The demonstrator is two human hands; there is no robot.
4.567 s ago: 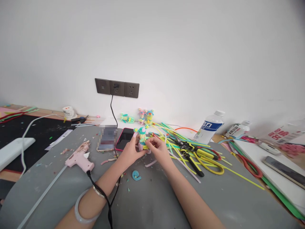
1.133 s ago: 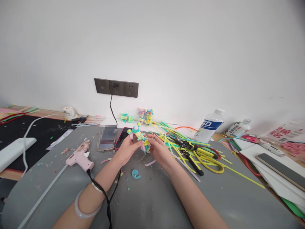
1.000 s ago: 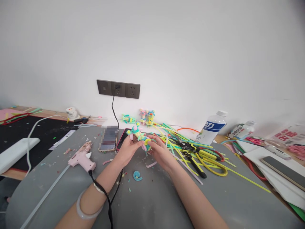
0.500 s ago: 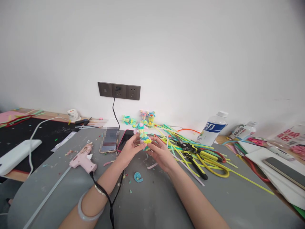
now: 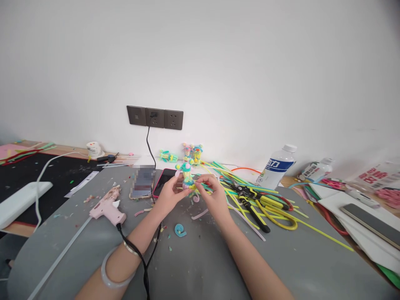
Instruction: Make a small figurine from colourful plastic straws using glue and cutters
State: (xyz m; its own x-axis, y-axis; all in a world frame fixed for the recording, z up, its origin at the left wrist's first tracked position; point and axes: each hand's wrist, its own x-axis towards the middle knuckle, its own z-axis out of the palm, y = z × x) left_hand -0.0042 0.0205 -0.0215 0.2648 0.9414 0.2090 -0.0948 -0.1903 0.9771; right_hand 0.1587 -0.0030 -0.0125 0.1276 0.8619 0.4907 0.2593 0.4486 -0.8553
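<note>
A small pastel figure point(image 5: 188, 175) made of coiled strips stands upright between my hands over the grey table point(image 5: 200, 266). My left hand point(image 5: 169, 193) holds it from the left, fingers closed round its lower part. My right hand point(image 5: 211, 192) pinches its right side with thumb and forefinger. A pink coil point(image 5: 196, 198) hangs just under the figure. A blue coil point(image 5: 179, 230) lies on the table in front of my hands.
A pink glue gun point(image 5: 106, 207) lies at left, its black cord crossing my left wrist. Two phones point(image 5: 142, 181) lie behind the hands. Coloured strips point(image 5: 246, 183), pliers point(image 5: 253, 206), a water bottle point(image 5: 276, 166) and finished figures point(image 5: 192, 152) fill the right and back.
The figure was tilted to the left a second ago and now stands upright. My right hand has shifted from cradling it to pinching its side. The camera view drifted slightly.
</note>
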